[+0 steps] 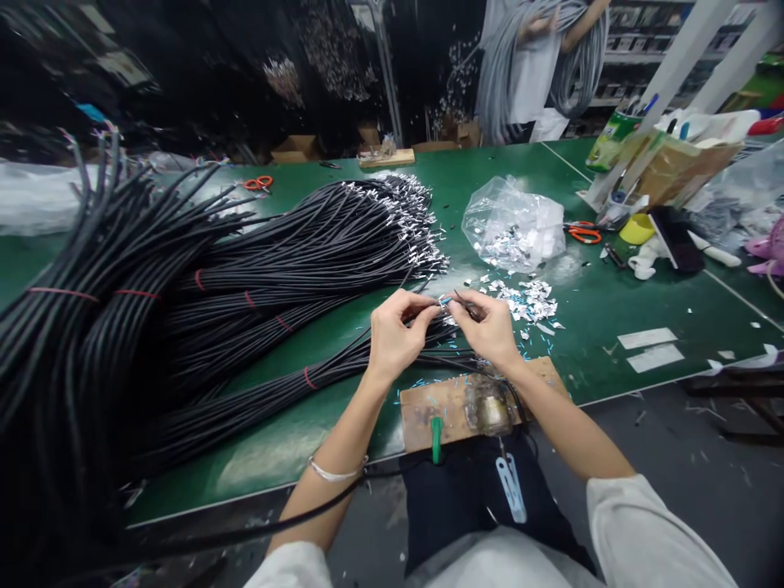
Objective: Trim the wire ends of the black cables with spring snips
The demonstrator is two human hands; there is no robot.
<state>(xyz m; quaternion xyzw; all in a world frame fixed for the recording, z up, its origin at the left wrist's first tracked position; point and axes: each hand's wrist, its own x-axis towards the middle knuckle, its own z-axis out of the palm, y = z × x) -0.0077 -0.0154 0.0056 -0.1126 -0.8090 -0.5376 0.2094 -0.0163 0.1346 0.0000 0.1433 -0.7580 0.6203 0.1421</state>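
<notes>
Head view: left hand (397,333) pinches cable end (442,301), presumably steadying it, over green table (612,306); right hand (488,327) grasps slim dark item (466,305), identity unclear; cable bundle (275,394) lies near left hand, likely for easy reach

The person wears a pale off-white shirt (499,559) with loose short sleeves (652,523). A thin white band (334,475) circles the left forearm (344,437), and dark navy cloth (432,506) covers the lap.
</notes>
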